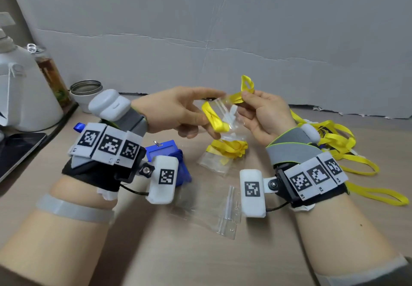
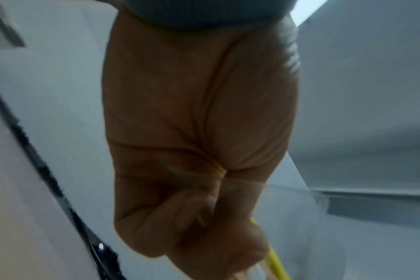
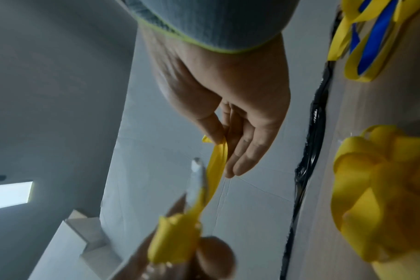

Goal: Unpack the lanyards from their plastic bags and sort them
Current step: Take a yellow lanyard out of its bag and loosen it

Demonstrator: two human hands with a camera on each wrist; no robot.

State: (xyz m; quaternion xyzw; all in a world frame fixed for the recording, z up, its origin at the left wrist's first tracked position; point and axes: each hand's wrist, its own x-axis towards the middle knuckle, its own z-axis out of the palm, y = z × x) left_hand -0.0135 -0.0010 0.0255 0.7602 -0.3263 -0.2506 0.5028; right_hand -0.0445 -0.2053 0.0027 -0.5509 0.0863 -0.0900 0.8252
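Above the table middle I hold a clear plastic bag (image 1: pixel 225 114) with a folded yellow lanyard (image 1: pixel 215 118) in it. My left hand (image 1: pixel 178 112) grips the bag and the lanyard's lower fold between thumb and fingers. My right hand (image 1: pixel 260 112) pinches the lanyard's upper end (image 1: pixel 246 87), which sticks out of the bag. In the right wrist view the thumb and fingers (image 3: pixel 230 144) pinch the yellow strap (image 3: pixel 216 170). A second bagged yellow lanyard (image 1: pixel 225 152) lies on the table below. Loose yellow lanyards (image 1: pixel 343 149) lie at the right.
An empty clear bag (image 1: pixel 214 210) lies near the front between my wrists. A blue badge holder (image 1: pixel 169 154) lies left of centre. A white jug (image 1: pixel 22 89), a bottle (image 1: pixel 51 71), a metal-rimmed cup (image 1: pixel 85 94) and a dark tablet (image 1: pixel 15 149) stand at the left. A grey wall (image 1: pixel 223 29) runs behind.
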